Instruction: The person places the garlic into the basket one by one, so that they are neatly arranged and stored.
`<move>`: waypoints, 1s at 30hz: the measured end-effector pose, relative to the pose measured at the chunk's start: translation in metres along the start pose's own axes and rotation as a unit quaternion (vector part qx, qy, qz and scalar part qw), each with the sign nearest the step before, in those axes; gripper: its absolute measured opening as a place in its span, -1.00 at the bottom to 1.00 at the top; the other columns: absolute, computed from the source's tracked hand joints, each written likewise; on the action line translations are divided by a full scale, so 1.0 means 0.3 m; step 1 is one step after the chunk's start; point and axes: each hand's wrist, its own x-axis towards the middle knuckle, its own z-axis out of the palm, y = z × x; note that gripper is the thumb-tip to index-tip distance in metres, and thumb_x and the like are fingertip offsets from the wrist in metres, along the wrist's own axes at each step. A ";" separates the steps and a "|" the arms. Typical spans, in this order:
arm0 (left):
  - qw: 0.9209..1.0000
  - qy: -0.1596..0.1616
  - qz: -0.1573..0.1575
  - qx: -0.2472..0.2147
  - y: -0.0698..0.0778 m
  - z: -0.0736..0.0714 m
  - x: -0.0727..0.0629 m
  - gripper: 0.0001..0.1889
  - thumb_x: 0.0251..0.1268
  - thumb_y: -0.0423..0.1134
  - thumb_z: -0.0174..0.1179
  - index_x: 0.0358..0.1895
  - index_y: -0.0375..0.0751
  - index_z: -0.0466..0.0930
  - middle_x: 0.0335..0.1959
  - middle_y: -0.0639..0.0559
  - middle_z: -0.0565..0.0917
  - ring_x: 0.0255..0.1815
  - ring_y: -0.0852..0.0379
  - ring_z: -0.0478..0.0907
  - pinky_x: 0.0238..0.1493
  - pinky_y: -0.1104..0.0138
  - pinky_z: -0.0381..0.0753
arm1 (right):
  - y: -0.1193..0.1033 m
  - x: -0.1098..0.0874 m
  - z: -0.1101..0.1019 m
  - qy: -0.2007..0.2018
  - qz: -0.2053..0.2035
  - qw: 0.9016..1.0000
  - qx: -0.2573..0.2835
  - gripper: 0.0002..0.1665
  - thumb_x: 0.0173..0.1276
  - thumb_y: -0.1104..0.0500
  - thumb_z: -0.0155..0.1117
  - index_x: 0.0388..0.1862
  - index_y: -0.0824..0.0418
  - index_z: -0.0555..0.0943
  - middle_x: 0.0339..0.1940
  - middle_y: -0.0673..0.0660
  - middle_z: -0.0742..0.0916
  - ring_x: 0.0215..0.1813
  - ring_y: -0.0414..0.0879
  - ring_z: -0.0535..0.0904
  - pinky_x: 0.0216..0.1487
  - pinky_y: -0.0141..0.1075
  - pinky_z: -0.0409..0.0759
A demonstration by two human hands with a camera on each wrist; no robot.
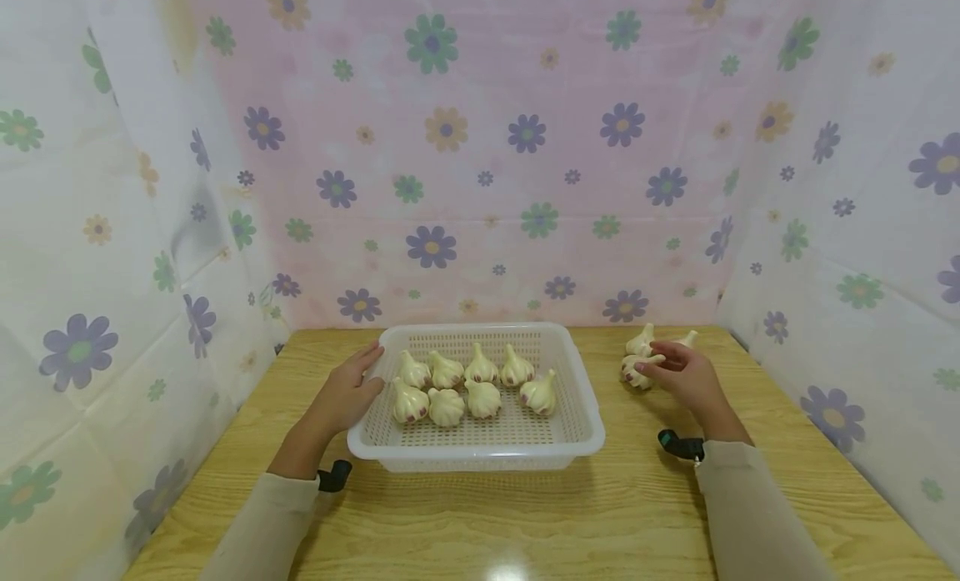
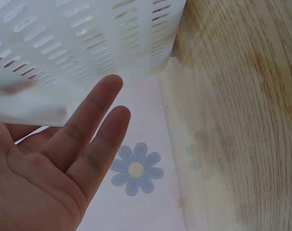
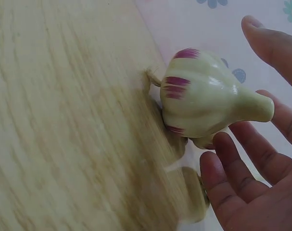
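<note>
My left hand (image 1: 348, 398) rests on the left rim of a white perforated plastic basket (image 1: 480, 452). In the left wrist view two straight fingers (image 2: 100, 103) lie along the outside of its wall, while the other fingertips are hidden behind the rim. Several garlic bulbs (image 1: 482, 399) sit inside the basket in two rows. At the back right of the table, my right hand (image 1: 690, 381) is beside a garlic bulb (image 3: 203, 96) with purple streaks. Its thumb and fingers are spread around the bulb's stem, with a gap at the thumb in the right wrist view.
Two more garlic bulbs, one at the back (image 1: 641, 339) and one partly behind the right hand (image 1: 687, 339), lie on the wooden table (image 1: 450, 523). Flower-patterned cloth (image 1: 480, 147) hangs at the back and both sides. A dark wrist-worn device shows at each wrist.
</note>
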 end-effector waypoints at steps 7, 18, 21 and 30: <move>1.000 0.002 0.006 0.001 -0.005 0.002 0.003 -0.33 0.45 -0.24 -0.01 0.60 -0.32 0.21 0.68 -0.18 0.15 0.66 -0.33 0.08 0.57 -0.19 0.15 | 0.010 -0.002 0.012 -0.010 -0.002 1.000 0.001 -0.08 0.37 -0.22 0.41 0.56 0.20 0.39 0.54 0.33 0.43 0.42 0.29 0.48 -0.04 -0.51 0.61; 1.000 0.002 0.010 -0.002 -0.010 0.002 0.006 -0.33 0.45 -0.24 0.00 0.60 -0.33 0.21 0.67 -0.18 0.15 0.65 -0.33 0.09 0.57 -0.19 0.16 | 0.035 0.014 0.029 0.000 -0.005 1.000 -0.031 -0.06 0.29 -0.24 0.48 0.50 0.20 0.45 0.33 0.34 0.59 0.40 0.35 0.53 0.30 0.15 0.60; 1.000 0.002 0.010 0.000 -0.011 0.003 0.006 -0.33 0.45 -0.23 -0.01 0.60 -0.31 0.21 0.68 -0.17 0.15 0.66 -0.33 0.08 0.57 -0.20 0.16 | 0.038 0.017 0.030 0.003 -0.006 0.999 -0.040 -0.07 0.28 -0.24 0.49 0.48 0.21 0.46 0.32 0.36 0.61 0.39 0.34 0.54 0.26 0.10 0.64; 1.000 0.003 0.014 0.000 -0.011 0.004 0.006 -0.33 0.45 -0.24 -0.01 0.60 -0.32 0.21 0.67 -0.18 0.16 0.65 -0.33 0.10 0.57 -0.20 0.18 | 0.028 0.010 0.032 -0.003 -0.002 0.999 -0.052 -0.13 0.28 -0.23 0.49 0.40 0.26 0.52 0.57 0.43 0.39 0.40 0.29 0.53 0.14 -0.23 0.69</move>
